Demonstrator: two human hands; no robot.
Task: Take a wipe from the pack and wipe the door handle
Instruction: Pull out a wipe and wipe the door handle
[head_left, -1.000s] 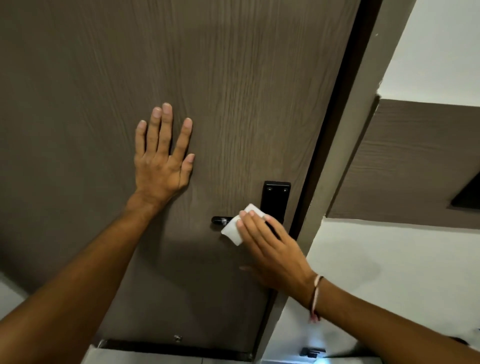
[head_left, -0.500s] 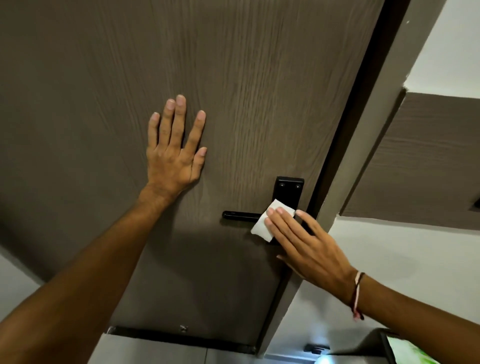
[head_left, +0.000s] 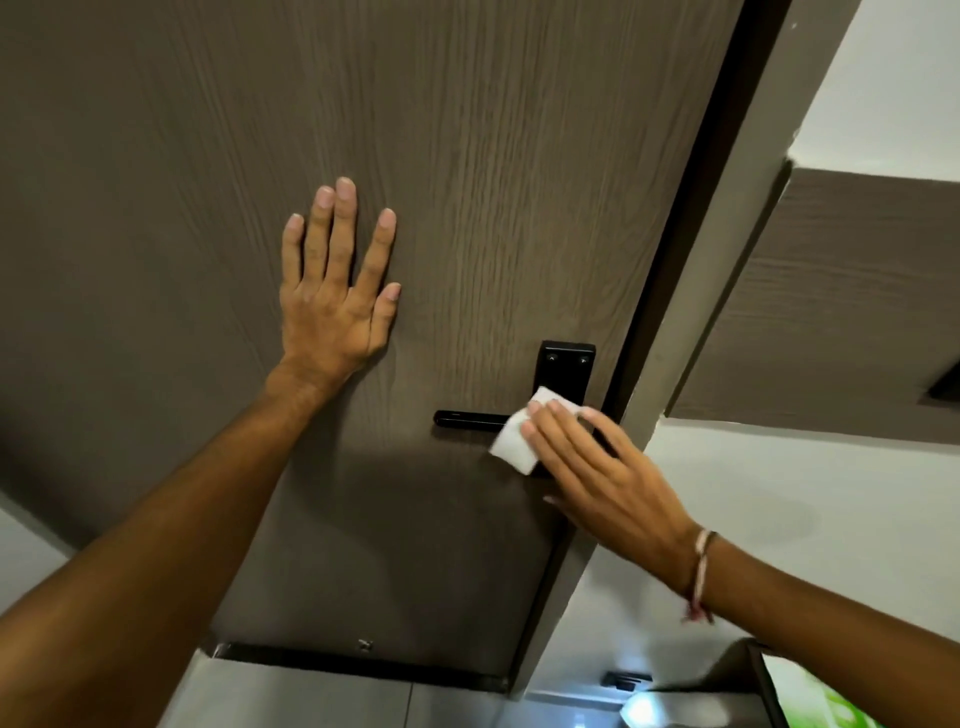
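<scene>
A black lever door handle (head_left: 467, 418) with a black backplate (head_left: 565, 369) is mounted on a brown wood-grain door (head_left: 467, 156). My right hand (head_left: 602, 467) presses a folded white wipe (head_left: 514, 444) flat against the handle where it joins the plate; my fingers cover that end of the lever. My left hand (head_left: 332, 296) lies flat on the door, fingers spread, up and to the left of the handle. The wipe pack cannot be identified in this view.
A grey door frame (head_left: 691, 338) runs along the door's right edge, with a white wall (head_left: 805, 493) beyond. A brown wall panel (head_left: 857, 306) sits at the upper right. A dark-framed object with a green surface (head_left: 810, 696) shows at the bottom right.
My right hand has slid the wipe along the lever from near its free end to the end by the backplate. My left hand has stayed flat on the door.
</scene>
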